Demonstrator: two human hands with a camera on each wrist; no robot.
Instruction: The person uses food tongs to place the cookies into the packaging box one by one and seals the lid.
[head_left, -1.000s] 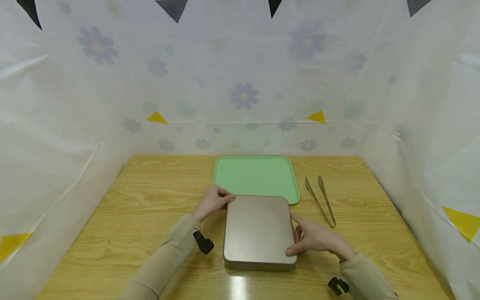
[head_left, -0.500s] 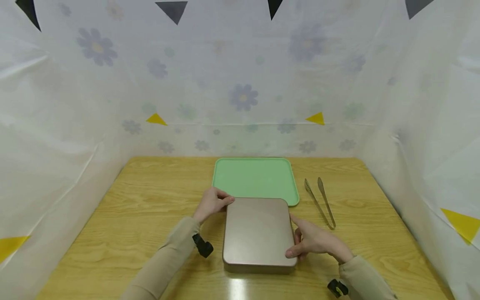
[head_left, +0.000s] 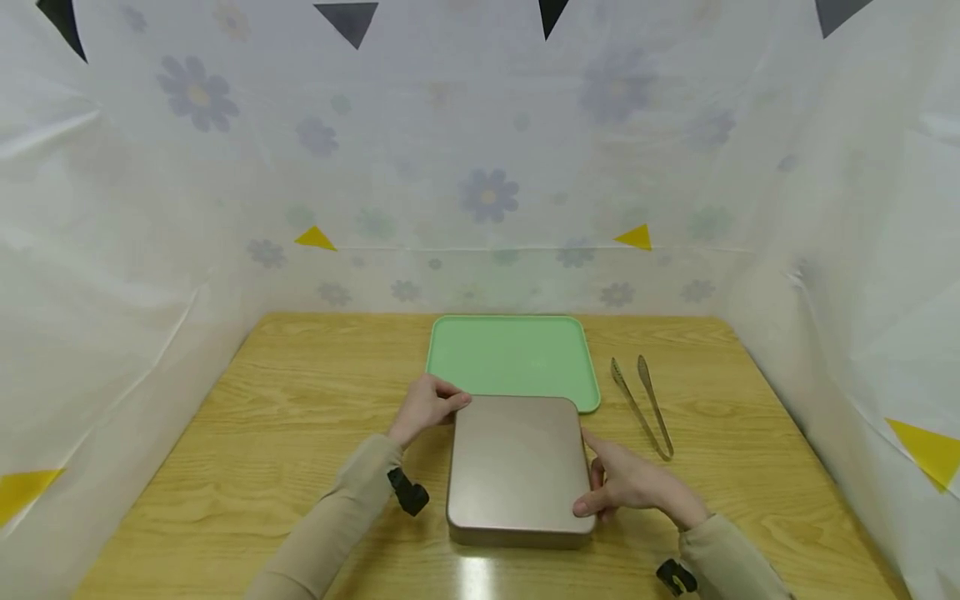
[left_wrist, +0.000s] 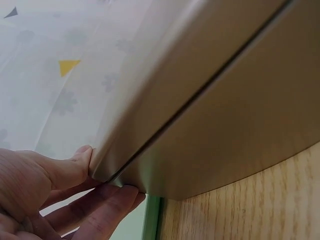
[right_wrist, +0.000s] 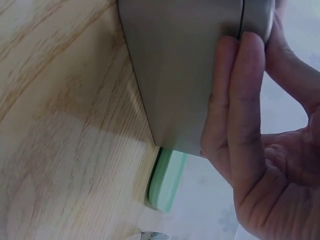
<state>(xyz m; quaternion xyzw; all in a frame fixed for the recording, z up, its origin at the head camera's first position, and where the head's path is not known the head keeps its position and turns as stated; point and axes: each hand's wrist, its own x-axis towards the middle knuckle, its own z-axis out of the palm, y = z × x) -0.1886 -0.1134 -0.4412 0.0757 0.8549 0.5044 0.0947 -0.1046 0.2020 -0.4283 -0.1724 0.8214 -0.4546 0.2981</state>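
A flat, bronze-coloured metal tin (head_left: 521,467) with a lid sits on the table in the head view. My left hand (head_left: 423,408) grips its far left corner, thumb on the upper edge. In the left wrist view the fingers (left_wrist: 107,210) of that hand reach beneath the corner of the lid, by a dark seam. At the near right side my right hand (head_left: 633,483) holds the tin, with the thumb on the top edge. Two fingers (right_wrist: 245,95) lie along its side wall in the right wrist view, tips at the seam. The inside of the tin is hidden.
A green tray (head_left: 510,354) lies just behind the tin, its near edge partly covered by it. Metal tongs (head_left: 652,400) rest spread apart to the right. White patterned sheeting (head_left: 487,125) encloses the wooden table (head_left: 300,367) at the back and both sides.
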